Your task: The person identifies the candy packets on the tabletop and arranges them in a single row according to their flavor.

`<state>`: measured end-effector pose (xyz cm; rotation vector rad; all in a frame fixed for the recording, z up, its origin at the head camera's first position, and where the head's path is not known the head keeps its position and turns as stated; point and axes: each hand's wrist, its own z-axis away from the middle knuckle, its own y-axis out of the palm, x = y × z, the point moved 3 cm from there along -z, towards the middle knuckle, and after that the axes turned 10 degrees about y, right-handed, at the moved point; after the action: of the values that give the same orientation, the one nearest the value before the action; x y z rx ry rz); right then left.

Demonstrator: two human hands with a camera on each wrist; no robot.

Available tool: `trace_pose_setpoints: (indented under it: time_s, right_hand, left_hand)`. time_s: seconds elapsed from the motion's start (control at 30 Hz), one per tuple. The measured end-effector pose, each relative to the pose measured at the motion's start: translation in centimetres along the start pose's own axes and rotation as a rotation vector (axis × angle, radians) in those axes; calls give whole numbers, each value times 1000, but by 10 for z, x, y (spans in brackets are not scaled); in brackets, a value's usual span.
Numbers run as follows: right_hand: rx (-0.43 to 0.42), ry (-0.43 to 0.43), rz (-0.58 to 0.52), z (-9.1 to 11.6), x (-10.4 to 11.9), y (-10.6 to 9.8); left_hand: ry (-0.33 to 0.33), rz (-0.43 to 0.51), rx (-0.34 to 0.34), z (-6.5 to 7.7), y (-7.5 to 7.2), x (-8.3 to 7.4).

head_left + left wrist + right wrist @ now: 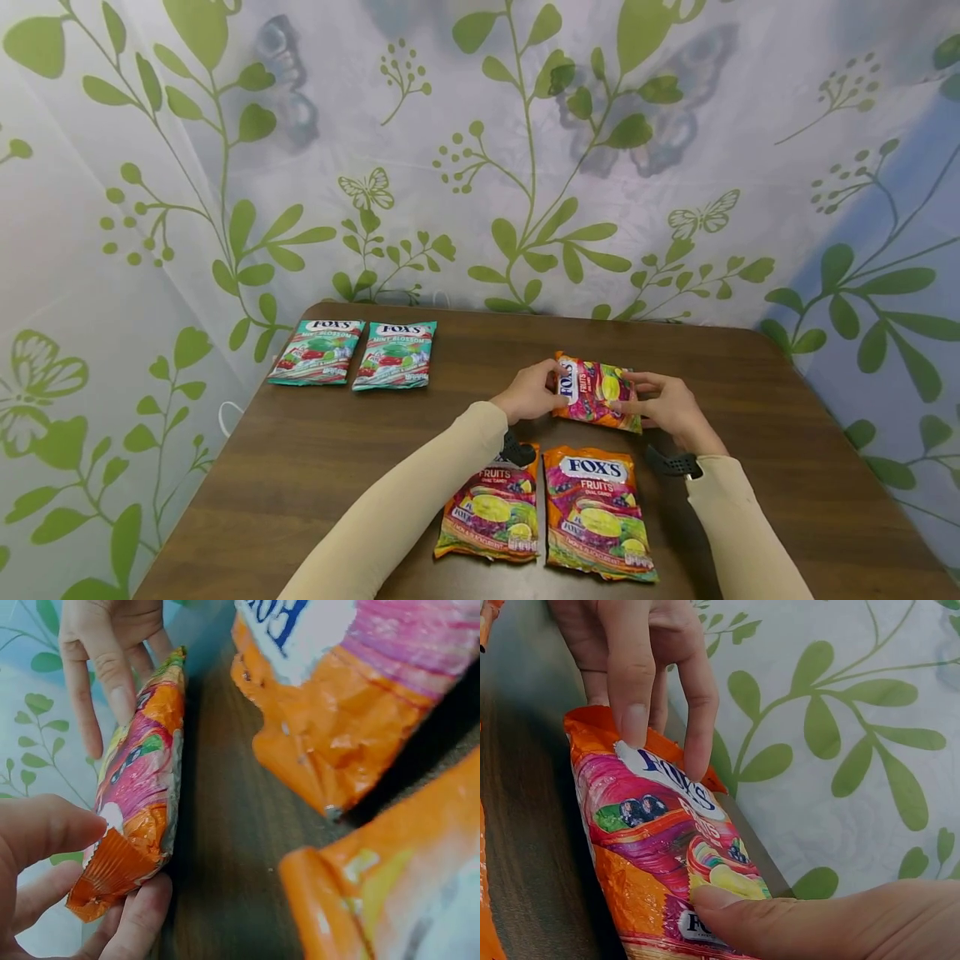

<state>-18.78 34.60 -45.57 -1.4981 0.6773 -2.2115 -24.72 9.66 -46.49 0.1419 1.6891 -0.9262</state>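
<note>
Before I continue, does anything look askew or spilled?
The orange-and-magenta plastic candy bag between the left hand and right hand is turned sideways, unlike the two matching bags nearby. No spill shows.

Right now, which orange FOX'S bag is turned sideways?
The farthest orange bag, held by both hands, reads sideways; the two nearer orange bags read upright.

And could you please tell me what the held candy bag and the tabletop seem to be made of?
The held candy bag looks like thin, glossy plastic film, given its creases, highlights and ridged end. The tabletop looks like wood or wood-effect laminate, smooth with a soft sheen, given its brown streaked grain; which, I cannot tell.
</note>
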Motion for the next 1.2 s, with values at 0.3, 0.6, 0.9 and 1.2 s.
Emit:
trace_pose_setpoints:
  time_s: [0.3, 0.6, 0.9, 1.2]
  right_hand:
    - [37, 7, -5, -2, 2, -3]
    - [58, 13, -11, -3, 1, -3]
    - [110, -9, -21, -3, 3, -7]
    - [157, -15, -40, -3, 4, -5]
  left_hand:
    - [8, 36, -19, -2, -2, -1]
    - [-11, -34, -7, -2, 2, -4]
    - [2, -47, -13, -2, 1, -6]
    - [2, -64, -8, -3, -3, -2]
